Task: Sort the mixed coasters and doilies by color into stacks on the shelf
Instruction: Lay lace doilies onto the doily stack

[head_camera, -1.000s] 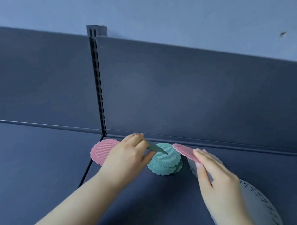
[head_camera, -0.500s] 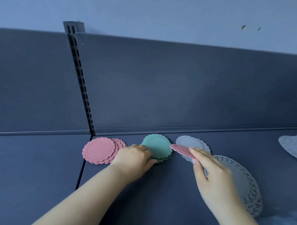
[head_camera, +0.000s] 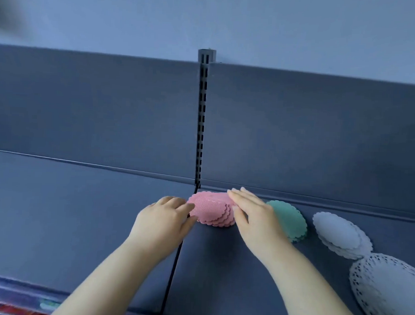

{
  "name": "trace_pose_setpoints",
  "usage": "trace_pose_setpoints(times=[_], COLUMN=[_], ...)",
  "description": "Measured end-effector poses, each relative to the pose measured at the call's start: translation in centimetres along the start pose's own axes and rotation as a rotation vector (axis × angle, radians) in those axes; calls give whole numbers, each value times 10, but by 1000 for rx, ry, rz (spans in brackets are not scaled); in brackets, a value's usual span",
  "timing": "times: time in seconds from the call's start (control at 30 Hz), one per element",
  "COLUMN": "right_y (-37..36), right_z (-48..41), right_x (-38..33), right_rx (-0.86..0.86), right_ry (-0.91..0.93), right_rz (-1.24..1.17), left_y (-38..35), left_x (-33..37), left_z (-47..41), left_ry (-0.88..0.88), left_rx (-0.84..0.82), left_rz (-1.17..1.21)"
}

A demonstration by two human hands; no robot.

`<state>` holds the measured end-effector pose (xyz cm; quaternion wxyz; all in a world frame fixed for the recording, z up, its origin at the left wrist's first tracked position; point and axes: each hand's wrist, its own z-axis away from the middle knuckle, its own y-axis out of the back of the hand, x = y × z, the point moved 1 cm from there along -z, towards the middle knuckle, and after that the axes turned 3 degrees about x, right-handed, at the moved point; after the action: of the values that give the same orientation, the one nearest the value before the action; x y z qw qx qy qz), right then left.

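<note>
Pink stack (head_camera: 210, 208) is sitting on the shelf (head_camera: 80, 213) at the foot of the slotted upright (head_camera: 201, 123), with its layers fanning out toward the front. Left hand (head_camera: 164, 218) is touching its left rim with loosely bent fingers. Right hand (head_camera: 252, 214) is pressing its right side, fingers straight and together.

Risk 1: uneven squeezing is likely to buckle or spill the thin coasters.

Risk 2: the right wrist is lying just beside the teal stack (head_camera: 290, 220) and may nudge it toward the white doilies (head_camera: 340, 234).
</note>
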<state>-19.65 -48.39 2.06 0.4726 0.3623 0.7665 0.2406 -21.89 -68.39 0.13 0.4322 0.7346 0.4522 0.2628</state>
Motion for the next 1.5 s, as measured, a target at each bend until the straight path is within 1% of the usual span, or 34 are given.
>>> trace_pose_setpoints(times=[0.07,0.17,0.2,0.37,0.43,0.6,0.8,1.03,1.3,1.5], right_y=[-20,-48,-54,-55,-50,-27,19,72,149,216], right_z=[-11,-8,-4,6,9,32,69,112,183,253], right_x=[-4,4,7,12,9,4,9,36,92,152], right_rx=[-83,-348,-397,-406,-425,-380,-319,-237,-203,-112], right_ry=[21,15,20,53,29,-71,-175,-195,-235,-274], right_rz=[16,237,299,348,320,207,190,200,151,159], left_y=[3,2,1,-1,-1,-4,-8,3,19,20], left_x=[-10,-15,-15,-6,1,25,73,132,241,345], left_z=[9,21,25,29,26,20,22,31,48,67], left_ry=[52,98,94,57,26,-55,-150,-145,-138,-164], left_rx=[21,25,32,44,42,62,46,36,-15,-38], left_rz=[-4,13,19,110,132,187,245,234,268,286])
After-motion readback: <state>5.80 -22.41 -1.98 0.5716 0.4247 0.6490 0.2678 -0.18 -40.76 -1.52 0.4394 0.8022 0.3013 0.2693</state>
